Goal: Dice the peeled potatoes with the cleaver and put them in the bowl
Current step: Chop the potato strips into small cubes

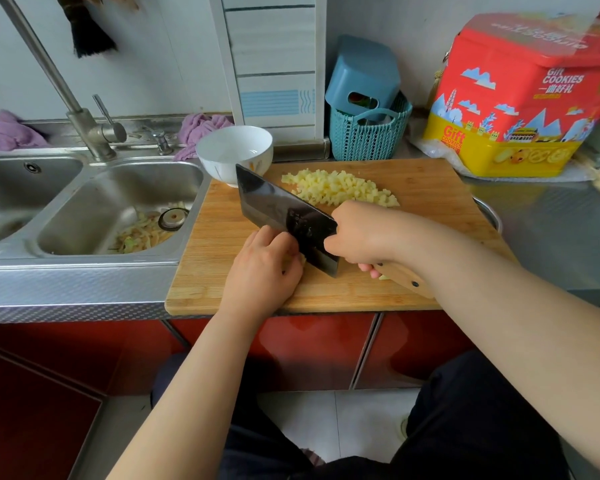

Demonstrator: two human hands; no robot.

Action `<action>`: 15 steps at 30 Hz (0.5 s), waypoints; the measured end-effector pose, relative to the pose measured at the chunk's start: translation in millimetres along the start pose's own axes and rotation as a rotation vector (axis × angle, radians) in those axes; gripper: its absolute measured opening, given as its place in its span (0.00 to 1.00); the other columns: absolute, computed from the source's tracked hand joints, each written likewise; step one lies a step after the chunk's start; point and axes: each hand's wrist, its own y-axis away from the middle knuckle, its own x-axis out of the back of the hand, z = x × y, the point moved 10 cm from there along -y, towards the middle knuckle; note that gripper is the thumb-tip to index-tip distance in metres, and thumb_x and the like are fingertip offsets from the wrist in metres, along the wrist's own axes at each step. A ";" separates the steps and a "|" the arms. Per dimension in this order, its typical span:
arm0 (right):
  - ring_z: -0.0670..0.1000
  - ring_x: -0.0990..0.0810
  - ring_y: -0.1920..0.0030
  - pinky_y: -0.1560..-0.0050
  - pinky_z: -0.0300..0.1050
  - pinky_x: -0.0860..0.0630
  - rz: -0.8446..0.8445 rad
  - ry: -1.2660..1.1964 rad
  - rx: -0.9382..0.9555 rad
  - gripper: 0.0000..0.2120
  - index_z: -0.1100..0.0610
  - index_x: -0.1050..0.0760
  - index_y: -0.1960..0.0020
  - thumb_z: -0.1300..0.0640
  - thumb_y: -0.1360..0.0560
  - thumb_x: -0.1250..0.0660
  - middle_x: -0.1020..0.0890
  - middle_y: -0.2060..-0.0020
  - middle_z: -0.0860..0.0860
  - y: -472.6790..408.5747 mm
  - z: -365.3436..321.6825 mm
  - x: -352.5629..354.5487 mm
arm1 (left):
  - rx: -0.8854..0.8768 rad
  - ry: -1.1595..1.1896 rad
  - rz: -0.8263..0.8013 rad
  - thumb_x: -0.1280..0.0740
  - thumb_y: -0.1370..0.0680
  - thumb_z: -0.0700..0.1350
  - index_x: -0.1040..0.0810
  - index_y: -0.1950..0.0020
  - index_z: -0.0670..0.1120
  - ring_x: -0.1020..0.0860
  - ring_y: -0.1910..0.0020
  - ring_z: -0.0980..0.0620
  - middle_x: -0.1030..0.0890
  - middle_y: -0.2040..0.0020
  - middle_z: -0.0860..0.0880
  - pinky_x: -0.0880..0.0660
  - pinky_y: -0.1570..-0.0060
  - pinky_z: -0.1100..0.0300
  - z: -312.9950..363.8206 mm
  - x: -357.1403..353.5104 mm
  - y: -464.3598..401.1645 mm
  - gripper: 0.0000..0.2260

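fingers of the right hand [357, 237] are wrapped round the cleaver [288, 216]; left hand [264, 265] fingers are curled over hidden potato. diced potato [340, 188] is heaped on the board [430, 188]; the bowl [234, 152] is not yet filled.

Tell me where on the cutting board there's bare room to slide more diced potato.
Bare wood lies on the cutting board left of the cleaver, below the white bowl, and along the right end beyond the diced potato pile. It is crowded mid-board, where the left hand and right hand work.
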 end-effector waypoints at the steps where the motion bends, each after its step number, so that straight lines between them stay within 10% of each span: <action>1: 0.55 0.26 0.74 0.75 0.41 0.28 0.002 -0.046 -0.010 0.08 0.63 0.29 0.53 0.59 0.21 0.42 0.24 0.70 0.58 -0.9 4.4 1.0 | 0.007 0.004 -0.001 0.33 0.25 0.46 0.24 0.54 0.45 0.28 0.56 0.48 0.26 0.56 0.48 0.28 0.61 0.54 0.0 0.2 0.6 0.05; 15: 0.55 0.24 0.74 0.72 0.44 0.24 0.077 -0.001 0.101 0.10 0.58 0.33 0.62 0.59 0.21 0.41 0.21 0.70 0.59 17.6 -13.6 15.8 | 0.016 0.048 0.016 0.32 0.26 0.42 0.25 0.57 0.45 0.28 0.56 0.50 0.27 0.56 0.51 0.30 0.59 0.58 1.1 8.8 5.8 0.03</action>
